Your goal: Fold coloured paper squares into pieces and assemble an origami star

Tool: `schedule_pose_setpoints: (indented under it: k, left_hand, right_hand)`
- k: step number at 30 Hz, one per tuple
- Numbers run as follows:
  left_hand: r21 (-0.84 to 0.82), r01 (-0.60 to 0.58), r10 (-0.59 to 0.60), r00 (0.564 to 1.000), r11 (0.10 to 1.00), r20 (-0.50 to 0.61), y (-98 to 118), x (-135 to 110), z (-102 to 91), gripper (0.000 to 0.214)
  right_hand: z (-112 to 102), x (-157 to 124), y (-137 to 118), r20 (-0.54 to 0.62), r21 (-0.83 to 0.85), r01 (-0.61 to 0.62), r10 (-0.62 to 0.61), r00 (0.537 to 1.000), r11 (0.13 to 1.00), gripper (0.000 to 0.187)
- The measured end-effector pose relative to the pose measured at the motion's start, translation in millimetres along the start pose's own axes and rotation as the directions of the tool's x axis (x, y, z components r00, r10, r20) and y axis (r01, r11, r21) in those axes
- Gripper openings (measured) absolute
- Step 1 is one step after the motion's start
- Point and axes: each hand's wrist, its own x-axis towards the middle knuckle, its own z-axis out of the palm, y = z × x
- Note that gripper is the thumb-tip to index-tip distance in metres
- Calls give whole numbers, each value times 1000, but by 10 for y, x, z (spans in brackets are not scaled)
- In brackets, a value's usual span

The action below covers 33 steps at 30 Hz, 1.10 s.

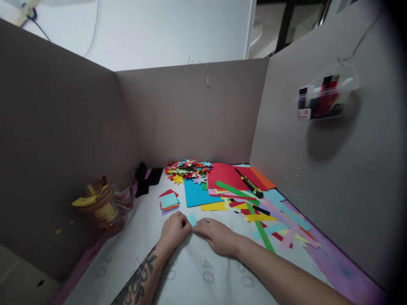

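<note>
A small light blue paper piece lies on the white mat between my two hands. My left hand has its fingers curled and pinches the piece's left edge. My right hand presses its fingertips on the right edge, fingers held together. Just beyond the hands sits a small stack of coloured paper squares with a light blue one on top.
A pile of folded paper stars lies at the back. Coloured sheets and strips spread to the right, with a yellow-black utility knife on them. A yellow tape dispenser stands left. Cardboard walls enclose the desk; a clear holder hangs on the right wall.
</note>
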Motion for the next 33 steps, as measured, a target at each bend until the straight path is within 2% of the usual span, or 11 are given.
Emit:
schedule_pose_setpoints:
  k: [16, 22, 33]
  left_hand:
    - [-149, -123, 116, 992, 981, -55, -202, -33, -46, 11]
    - [-137, -149, 140, 988, 979, -71, -186, -69, -30, 21]
    - [-24, -99, 96, 992, 995, -81, -102, -68, -9, 18]
  right_hand:
    - [14, -3, 7, -3, -24, 6, -6, 1000, 1000, 35]
    - [42, -1, 9, -8, -44, -9, 9, 1000, 999, 34]
    - [30, 25, -29, -34, -34, 2, -3, 999, 999, 35]
